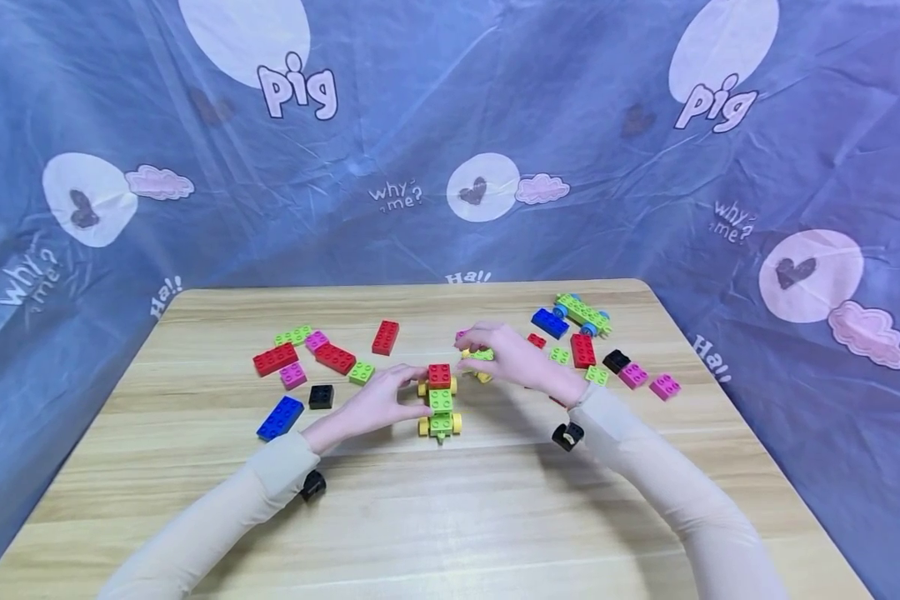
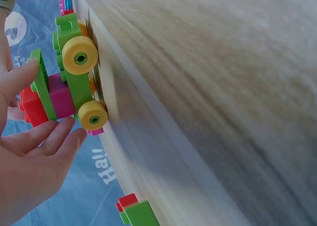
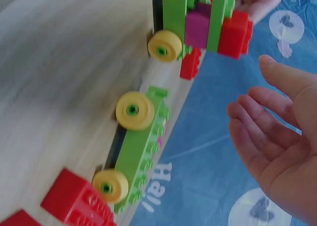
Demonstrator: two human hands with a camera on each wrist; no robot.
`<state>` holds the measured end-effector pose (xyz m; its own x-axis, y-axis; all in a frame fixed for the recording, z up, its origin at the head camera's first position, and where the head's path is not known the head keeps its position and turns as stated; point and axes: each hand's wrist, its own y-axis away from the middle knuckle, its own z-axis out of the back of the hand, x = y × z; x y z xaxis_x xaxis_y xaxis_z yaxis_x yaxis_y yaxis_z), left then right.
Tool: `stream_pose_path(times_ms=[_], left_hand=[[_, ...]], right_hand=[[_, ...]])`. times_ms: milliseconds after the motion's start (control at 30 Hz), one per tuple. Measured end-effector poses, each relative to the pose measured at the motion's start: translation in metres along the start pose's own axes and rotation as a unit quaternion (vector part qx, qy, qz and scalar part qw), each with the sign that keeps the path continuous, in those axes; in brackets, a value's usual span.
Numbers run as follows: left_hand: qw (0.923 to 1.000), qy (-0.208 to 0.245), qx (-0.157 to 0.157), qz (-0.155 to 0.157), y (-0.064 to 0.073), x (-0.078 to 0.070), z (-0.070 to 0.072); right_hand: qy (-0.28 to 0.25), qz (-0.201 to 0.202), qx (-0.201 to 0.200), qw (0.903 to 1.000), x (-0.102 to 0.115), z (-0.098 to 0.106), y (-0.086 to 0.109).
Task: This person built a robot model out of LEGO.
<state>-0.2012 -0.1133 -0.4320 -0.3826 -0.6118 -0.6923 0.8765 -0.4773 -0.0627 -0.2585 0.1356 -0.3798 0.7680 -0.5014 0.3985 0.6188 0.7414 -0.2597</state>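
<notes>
In the head view, a toy car [image 1: 440,402] built of bricks on a green wheeled base stands mid-table. Its yellow wheels rest on the wood. Between thumb and fingers, my left hand [image 1: 378,402] holds the car's upper bricks. The left wrist view shows a magenta brick [image 2: 62,95] on the base, then a long green brick [image 2: 44,94] and a red brick [image 2: 33,108]. My right hand [image 1: 504,354] hovers by a second green wheeled base [image 3: 132,154], also yellow-wheeled. Its fingers are loosely bent, with nothing between them.
Loose bricks lie on both sides: red [image 1: 275,359], blue [image 1: 281,418] and black [image 1: 321,397] at left, blue [image 1: 550,322] and magenta [image 1: 665,386] at right. A green base with blue wheels [image 1: 583,314] stands at the back right. Printed blue cloth hangs behind the table.
</notes>
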Motion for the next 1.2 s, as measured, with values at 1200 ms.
stream_pose_path(times_ms=[1200], left_hand=[[0.9977, 0.065, 0.011, -0.015, -0.005, 0.001, 0.002]], right_hand=[[0.087, -0.069, 0.048, 0.9926, -0.061, -0.007, 0.021]])
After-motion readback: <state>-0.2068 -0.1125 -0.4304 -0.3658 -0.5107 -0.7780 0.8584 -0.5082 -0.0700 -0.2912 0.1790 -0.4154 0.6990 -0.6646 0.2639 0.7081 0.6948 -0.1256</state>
